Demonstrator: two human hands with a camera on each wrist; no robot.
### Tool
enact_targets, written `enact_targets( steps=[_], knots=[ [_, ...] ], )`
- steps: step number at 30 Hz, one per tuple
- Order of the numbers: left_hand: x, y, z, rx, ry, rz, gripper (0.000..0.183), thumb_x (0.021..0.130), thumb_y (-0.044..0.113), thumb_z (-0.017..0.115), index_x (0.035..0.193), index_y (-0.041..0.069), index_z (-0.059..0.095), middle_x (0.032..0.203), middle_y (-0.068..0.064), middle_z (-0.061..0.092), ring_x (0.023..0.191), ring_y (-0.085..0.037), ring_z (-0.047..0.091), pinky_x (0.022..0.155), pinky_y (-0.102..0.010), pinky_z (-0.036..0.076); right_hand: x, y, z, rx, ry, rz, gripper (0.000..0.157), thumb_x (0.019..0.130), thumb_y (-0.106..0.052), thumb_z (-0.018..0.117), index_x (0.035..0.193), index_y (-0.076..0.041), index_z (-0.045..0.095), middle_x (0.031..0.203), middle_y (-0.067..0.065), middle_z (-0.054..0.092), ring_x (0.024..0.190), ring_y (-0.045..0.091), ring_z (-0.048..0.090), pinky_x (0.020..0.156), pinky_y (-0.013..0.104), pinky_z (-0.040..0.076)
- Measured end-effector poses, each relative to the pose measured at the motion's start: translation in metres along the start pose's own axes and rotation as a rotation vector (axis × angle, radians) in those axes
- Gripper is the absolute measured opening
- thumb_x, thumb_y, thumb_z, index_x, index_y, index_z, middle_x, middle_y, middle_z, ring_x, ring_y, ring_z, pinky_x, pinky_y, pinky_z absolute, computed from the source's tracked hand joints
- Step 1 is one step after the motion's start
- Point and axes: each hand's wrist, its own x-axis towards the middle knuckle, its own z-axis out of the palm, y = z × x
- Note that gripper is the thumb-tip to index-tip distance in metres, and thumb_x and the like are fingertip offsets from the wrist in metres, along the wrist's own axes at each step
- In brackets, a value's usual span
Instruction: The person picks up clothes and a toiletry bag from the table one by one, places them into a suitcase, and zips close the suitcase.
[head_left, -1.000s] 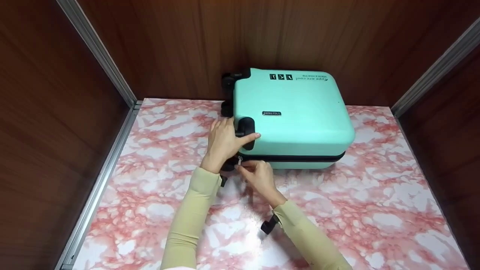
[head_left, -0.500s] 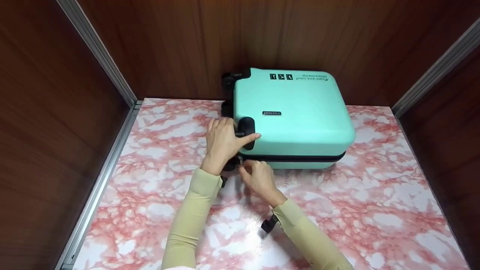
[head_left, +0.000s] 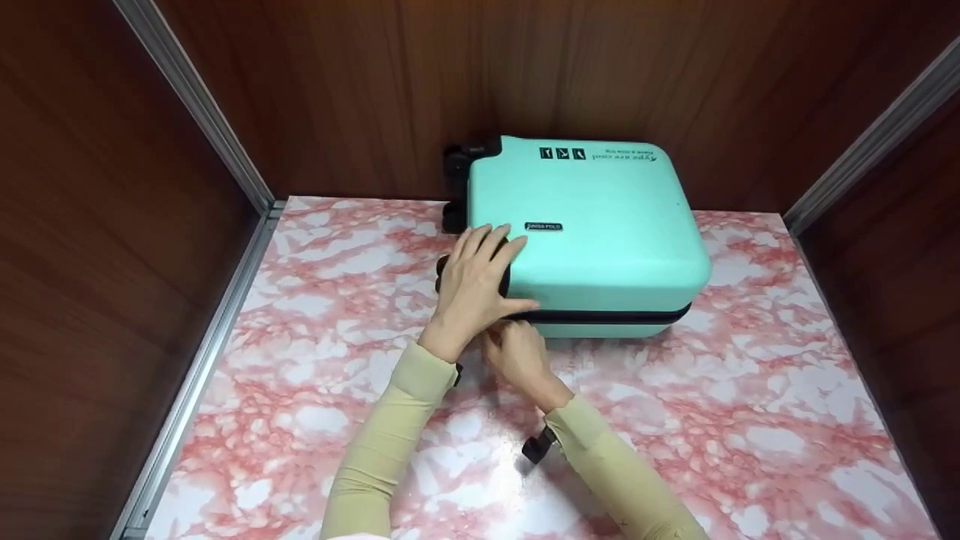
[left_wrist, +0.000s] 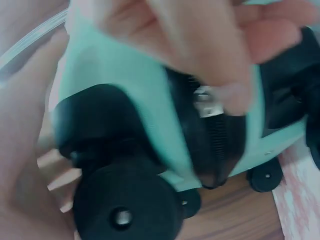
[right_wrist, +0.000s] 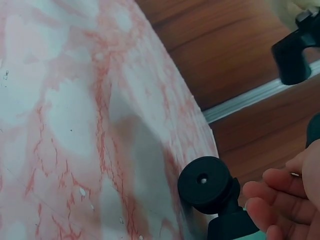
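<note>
A mint-green hard-shell suitcase point(head_left: 600, 195) lies flat on the table, its wheels toward the left. My left hand point(head_left: 474, 283) rests over its near left corner with the fingers spread, across a black wheel mount. Below it, my right hand point(head_left: 521, 354) is at the black zipper band point(head_left: 607, 316) along the near side. In the left wrist view its thumb and finger pinch the metal zipper pull point(left_wrist: 207, 102) between two wheels. From the head view the left hand hides that pull. A black caster wheel point(left_wrist: 127, 202) looms large beside the zipper.
The marbled pink-and-white table point(head_left: 750, 420) spreads around the suitcase. Brown wood-grain panels point(head_left: 337, 90) stand at the back and both sides, with metal rails point(head_left: 199, 112) at the corners. A black wrist camera point(head_left: 536, 448) hangs under the right sleeve.
My left hand has shifted right from the corner wheel, its fingers now lying over the shell and its thumb above the zipper band. The right hand has moved slightly right; the suitcase stays put.
</note>
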Motion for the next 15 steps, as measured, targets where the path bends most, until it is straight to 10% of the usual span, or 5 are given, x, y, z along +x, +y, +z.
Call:
enact_targets(
  steps=[15],
  knots=[
    [0.002, -0.013, 0.005, 0.024, 0.018, 0.063, 0.09, 0.066, 0.06, 0.088, 0.144, 0.025, 0.061, 0.149, -0.003, 0.054, 0.141, -0.03, 0.042, 0.12, -0.043, 0.018, -0.001, 0.009, -0.008, 0.057, 0.051, -0.075, 0.04, 0.096, -0.013, 0.059, 0.06, -0.018, 0.042, 0.052, -0.006, 0.037, 0.048, 0.019, 0.048, 0.045, 0.039, 0.041]
  ],
)
